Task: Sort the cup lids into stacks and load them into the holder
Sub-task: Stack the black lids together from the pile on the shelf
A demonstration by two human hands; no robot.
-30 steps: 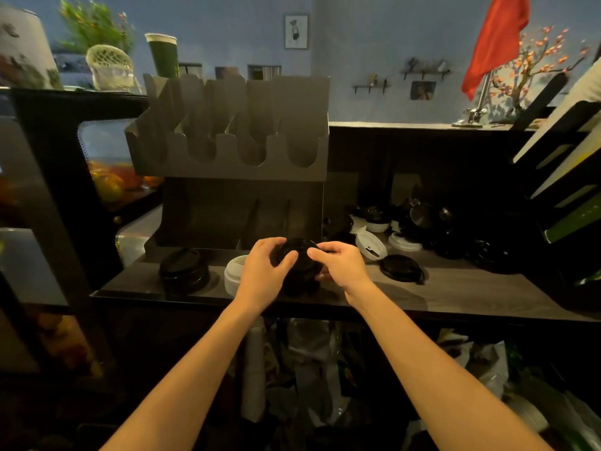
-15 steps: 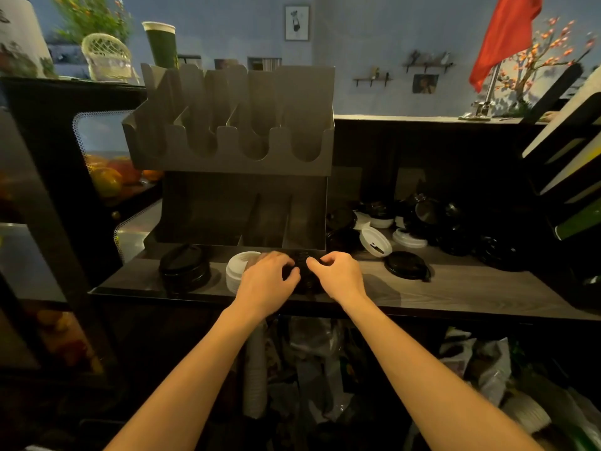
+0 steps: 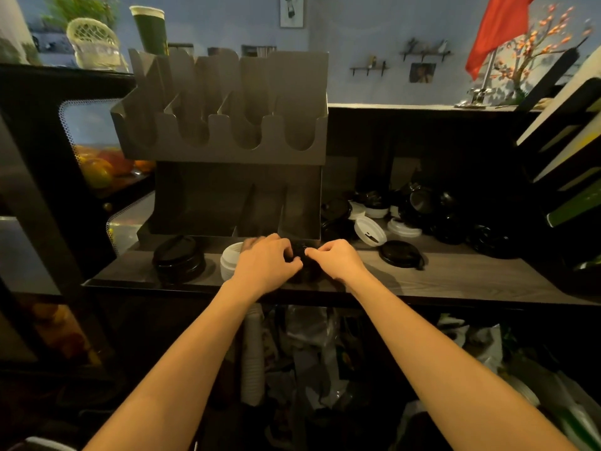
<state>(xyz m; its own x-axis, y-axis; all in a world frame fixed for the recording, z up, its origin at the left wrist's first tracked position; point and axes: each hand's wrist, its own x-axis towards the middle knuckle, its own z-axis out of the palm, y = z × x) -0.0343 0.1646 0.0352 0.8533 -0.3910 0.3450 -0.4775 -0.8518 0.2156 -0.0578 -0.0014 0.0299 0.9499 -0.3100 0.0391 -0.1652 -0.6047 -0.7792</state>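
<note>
No writing, label, brand or number can be read. The framed picture (image 3: 291, 10) at upper centre and the photo (image 3: 422, 72) at upper right are too blurred.

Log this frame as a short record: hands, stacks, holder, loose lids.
left hand: grips middle black stack from its left
right hand: grips same stack from its right
middle black stack: on counter, before holder
white stack: beside it, partly behind left hand
left black stack: further left, untouched
holder: no lids seen in upper slots
loose lids: black lid flat, white lid tilted, pile behind them
</note>
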